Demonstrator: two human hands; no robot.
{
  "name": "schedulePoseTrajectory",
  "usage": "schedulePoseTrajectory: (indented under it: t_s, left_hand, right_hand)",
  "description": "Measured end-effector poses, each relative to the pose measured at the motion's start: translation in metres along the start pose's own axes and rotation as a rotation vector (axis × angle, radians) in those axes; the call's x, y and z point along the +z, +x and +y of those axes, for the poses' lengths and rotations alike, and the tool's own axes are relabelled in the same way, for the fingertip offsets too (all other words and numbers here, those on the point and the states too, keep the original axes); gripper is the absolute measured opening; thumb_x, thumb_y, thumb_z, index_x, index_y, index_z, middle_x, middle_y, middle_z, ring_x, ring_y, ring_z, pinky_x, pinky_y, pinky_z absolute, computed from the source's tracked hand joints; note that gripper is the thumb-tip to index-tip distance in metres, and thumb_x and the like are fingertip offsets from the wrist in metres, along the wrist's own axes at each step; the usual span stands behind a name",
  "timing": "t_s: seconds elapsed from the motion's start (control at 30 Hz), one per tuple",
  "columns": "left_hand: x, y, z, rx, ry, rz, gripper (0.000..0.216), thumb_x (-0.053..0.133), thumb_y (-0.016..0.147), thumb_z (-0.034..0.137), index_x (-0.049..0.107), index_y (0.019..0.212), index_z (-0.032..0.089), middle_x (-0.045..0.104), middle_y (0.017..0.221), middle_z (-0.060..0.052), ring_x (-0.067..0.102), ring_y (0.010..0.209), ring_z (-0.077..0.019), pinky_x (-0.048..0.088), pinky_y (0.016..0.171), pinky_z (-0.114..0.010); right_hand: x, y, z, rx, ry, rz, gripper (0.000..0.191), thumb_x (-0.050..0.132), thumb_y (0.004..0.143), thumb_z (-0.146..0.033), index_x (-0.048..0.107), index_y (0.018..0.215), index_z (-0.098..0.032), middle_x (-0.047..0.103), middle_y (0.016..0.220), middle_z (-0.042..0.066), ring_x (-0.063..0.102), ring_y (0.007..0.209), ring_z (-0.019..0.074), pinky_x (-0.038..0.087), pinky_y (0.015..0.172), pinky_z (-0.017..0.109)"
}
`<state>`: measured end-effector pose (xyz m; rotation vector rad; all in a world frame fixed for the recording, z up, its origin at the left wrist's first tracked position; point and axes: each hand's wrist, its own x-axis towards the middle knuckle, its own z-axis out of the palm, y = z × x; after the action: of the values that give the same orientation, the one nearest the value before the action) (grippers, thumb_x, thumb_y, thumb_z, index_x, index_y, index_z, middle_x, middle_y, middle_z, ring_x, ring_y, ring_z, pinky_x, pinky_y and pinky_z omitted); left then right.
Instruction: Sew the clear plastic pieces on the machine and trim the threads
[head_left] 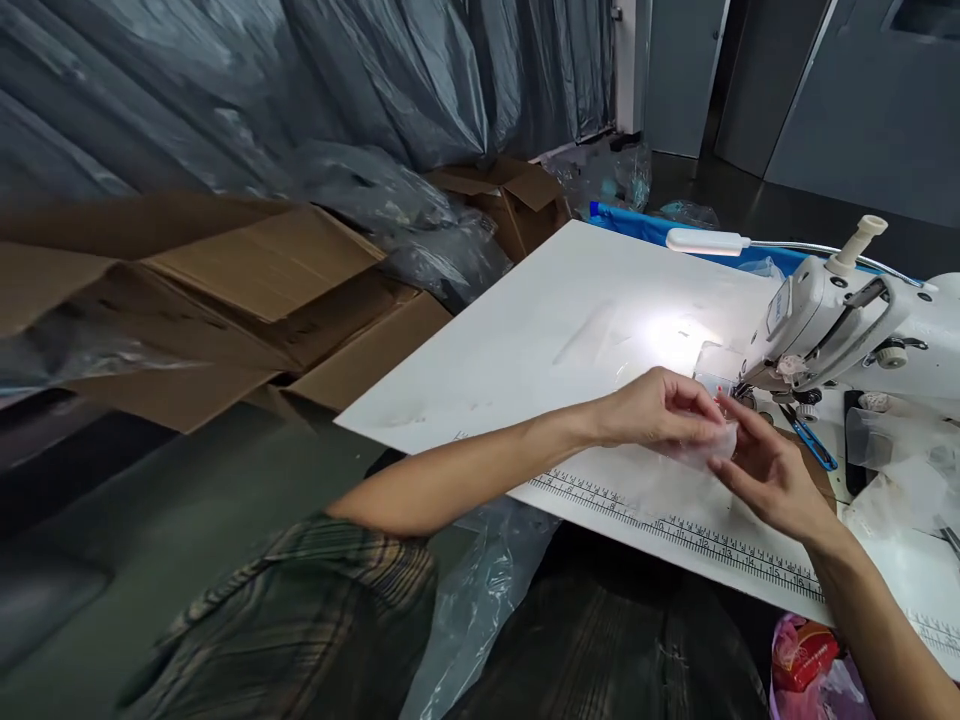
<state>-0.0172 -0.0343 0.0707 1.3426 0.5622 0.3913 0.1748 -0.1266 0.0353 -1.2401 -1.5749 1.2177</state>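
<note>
Well to the left of the sewing machine (832, 320) we see an open cardboard box (262, 270), flaps spread, perhaps kept within reach for pieces. The white tabletop (480, 340) runs out to the machine's left, we judge to give flat working room. Next, to the near left of the machine, the left hand (660, 405) is palm inward with its wrist nearly straight, thumb and fingers clamped on a thin translucent piece (709, 447). The piece sits just short of the machine's head, probably held up there to use the light. The lamp (705, 241) stands left of the machine, presumably angled to brighten that patch. Nearer us than the machine's head, the right hand (780, 475) curves in, thumb and index finger apart around the piece's right edge; we cannot tell whether either touches it. Blue snips (814, 440) lie beneath the machine's arm, likely for handy access.
</note>
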Motion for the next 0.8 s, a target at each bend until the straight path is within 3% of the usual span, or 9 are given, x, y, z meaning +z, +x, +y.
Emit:
schedulePoseTrajectory:
  t_s: [0.1, 0.2, 0.4, 0.53, 0.63, 0.7, 0.8]
  left_hand:
    - [-0.012, 0.006, -0.002, 0.01, -0.012, 0.183, 0.02, 0.079, 0.078, 0.024, 0.067, 0.089, 0.012, 0.068, 0.08, -0.001, 0.066, 0.062, -0.009, 0.054, 0.051, -0.018]
    - [-0.023, 0.009, -0.005, -0.015, 0.011, 0.282, 0.017, 0.076, 0.081, 0.02, 0.066, 0.092, 0.012, 0.067, 0.087, -0.002, 0.068, 0.065, -0.0098, 0.053, 0.049, -0.018]
    - [-0.025, 0.015, -0.017, -0.042, 0.045, 0.179, 0.018, 0.071, 0.085, 0.022, 0.064, 0.098, 0.012, 0.067, 0.082, -0.003, 0.07, 0.071, -0.013, 0.056, 0.053, -0.021]
    - [-0.028, 0.019, -0.026, -0.011, 0.125, 0.206, 0.018, 0.069, 0.085, 0.022, 0.064, 0.1, 0.012, 0.069, 0.09, -0.005, 0.07, 0.073, -0.0126, 0.054, 0.053, -0.02]
    - [-0.04, 0.016, -0.031, -0.004, 0.341, 0.3, 0.016, 0.063, 0.088, 0.022, 0.063, 0.102, 0.014, 0.068, 0.08, -0.003, 0.066, 0.064, -0.0115, 0.051, 0.052, -0.021]
    - [-0.05, 0.013, -0.033, 0.045, 0.606, 0.357, 0.019, 0.06, 0.089, 0.021, 0.064, 0.106, 0.015, 0.069, 0.081, -0.004, 0.064, 0.063, -0.0125, 0.051, 0.056, -0.025]
    - [-0.061, 0.012, -0.034, 0.243, 1.079, 0.436, 0.027, 0.061, 0.087, 0.019, 0.064, 0.114, 0.016, 0.067, 0.114, -0.012, 0.066, 0.086, -0.02, 0.053, 0.072, -0.034]
  right_hand:
    - [-0.006, 0.008, -0.003, 0.174, 0.131, -0.155, 0.047, 0.063, 0.088, -0.05, 0.067, 0.124, -0.021, 0.073, 0.097, 0.007, 0.067, 0.083, 0.0186, 0.055, 0.082, 0.036]
    - [-0.015, 0.008, -0.009, 0.259, 0.176, -0.158, 0.037, 0.069, 0.082, -0.044, 0.072, 0.112, -0.022, 0.072, 0.093, 0.005, 0.065, 0.078, 0.0157, 0.055, 0.08, 0.033]
    - [-0.013, 0.017, -0.013, 0.284, 0.217, -0.114, 0.044, 0.075, 0.074, -0.048, 0.07, 0.112, -0.025, 0.073, 0.108, 0.007, 0.068, 0.087, 0.0181, 0.057, 0.079, 0.033]
    - [-0.012, 0.025, 0.002, 0.321, 0.164, 0.004, 0.043, 0.076, 0.071, -0.045, 0.07, 0.106, -0.021, 0.074, 0.091, 0.006, 0.066, 0.071, 0.0174, 0.056, 0.063, 0.032]
    - [-0.022, 0.021, 0.015, 0.344, -0.047, 0.105, 0.04, 0.072, 0.074, -0.039, 0.07, 0.109, -0.018, 0.07, 0.077, 0.003, 0.061, 0.06, 0.0155, 0.05, 0.054, 0.029]
    - [-0.032, 0.016, 0.021, 0.33, -0.248, 0.186, 0.038, 0.068, 0.076, -0.035, 0.071, 0.11, -0.018, 0.067, 0.073, 0.002, 0.058, 0.057, 0.0147, 0.047, 0.053, 0.029]
    - [-0.042, 0.009, 0.026, 0.259, -0.543, 0.289, 0.04, 0.065, 0.075, -0.035, 0.072, 0.11, -0.019, 0.064, 0.069, 0.001, 0.057, 0.058, 0.0165, 0.046, 0.055, 0.031]
